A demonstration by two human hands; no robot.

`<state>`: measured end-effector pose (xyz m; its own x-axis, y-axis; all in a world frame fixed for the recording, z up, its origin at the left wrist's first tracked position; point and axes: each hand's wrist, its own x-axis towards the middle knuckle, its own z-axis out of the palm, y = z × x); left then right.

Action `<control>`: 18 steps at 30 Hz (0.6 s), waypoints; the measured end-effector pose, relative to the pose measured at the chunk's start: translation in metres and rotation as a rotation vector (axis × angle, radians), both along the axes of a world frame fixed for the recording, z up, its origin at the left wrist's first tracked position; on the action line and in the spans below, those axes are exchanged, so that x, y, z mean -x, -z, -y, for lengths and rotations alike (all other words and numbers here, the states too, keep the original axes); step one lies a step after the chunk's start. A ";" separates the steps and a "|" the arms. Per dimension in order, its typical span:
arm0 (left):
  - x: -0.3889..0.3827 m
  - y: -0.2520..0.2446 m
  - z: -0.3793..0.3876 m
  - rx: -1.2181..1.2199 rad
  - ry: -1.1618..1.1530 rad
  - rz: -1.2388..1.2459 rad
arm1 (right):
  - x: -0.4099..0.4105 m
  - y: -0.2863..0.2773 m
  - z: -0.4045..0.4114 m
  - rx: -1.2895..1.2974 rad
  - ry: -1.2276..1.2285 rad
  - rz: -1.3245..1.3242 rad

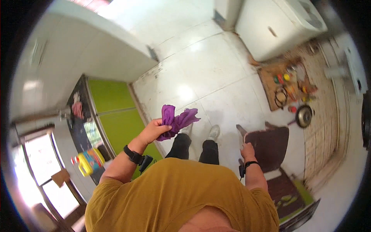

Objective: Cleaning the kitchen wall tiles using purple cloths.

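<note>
My left hand [153, 131] pinches a crumpled purple cloth [181, 119], which hangs in folds above the tiled floor near my feet. Lower on the other side, my right hand [248, 151] has its fingers curled. It overlaps the near edge of a dark brown chair or stool [269, 146]. Whether the fingers grip that edge or only pass in front of it is hard to see.
Green cabinet doors [117, 117] line my left, below a dark counter carrying a yellow jug [92, 161]. To the right, a wooden board [266, 87] bears jars and small items beside a lidded pan [304, 116]. A white appliance [269, 29] stands ahead.
</note>
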<state>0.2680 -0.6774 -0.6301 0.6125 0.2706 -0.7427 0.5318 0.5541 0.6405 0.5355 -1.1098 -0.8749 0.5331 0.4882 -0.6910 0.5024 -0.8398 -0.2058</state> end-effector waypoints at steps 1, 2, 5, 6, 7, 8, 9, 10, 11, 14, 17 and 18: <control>-0.011 0.001 0.015 -0.011 -0.074 0.003 | -0.041 -0.007 -0.013 0.077 -0.087 0.031; -0.010 -0.001 0.015 -0.038 -0.098 -0.024 | -0.054 0.011 -0.016 0.065 -0.119 0.024; 0.012 0.014 0.024 -0.074 -0.207 -0.059 | -0.088 0.047 -0.030 -0.003 -0.333 0.166; 0.017 0.015 0.027 -0.083 -0.246 -0.066 | -0.096 0.056 -0.031 0.007 -0.406 0.195; 0.024 0.018 0.028 -0.091 -0.283 -0.070 | -0.103 0.064 -0.030 0.019 -0.477 0.226; 0.036 0.029 0.030 -0.074 -0.317 -0.083 | -0.106 0.073 -0.032 0.021 -0.494 0.226; 0.044 0.038 0.031 -0.070 -0.334 -0.078 | -0.112 0.080 -0.037 0.206 -0.555 0.136; 0.051 0.045 0.032 -0.064 -0.342 -0.081 | -0.117 0.088 -0.041 0.394 -0.609 0.048; 0.059 0.051 0.033 -0.059 -0.349 -0.083 | -0.120 0.097 -0.041 0.396 -0.620 0.058; 0.075 0.048 0.036 -0.057 -0.409 -0.108 | -0.117 0.109 -0.045 0.484 -0.663 -0.025; 0.095 0.053 0.038 -0.079 -0.450 -0.122 | -0.113 0.116 -0.035 0.368 -0.674 0.076; 0.104 0.060 0.041 -0.087 -0.474 -0.123 | -0.113 0.119 -0.031 0.403 -0.646 0.056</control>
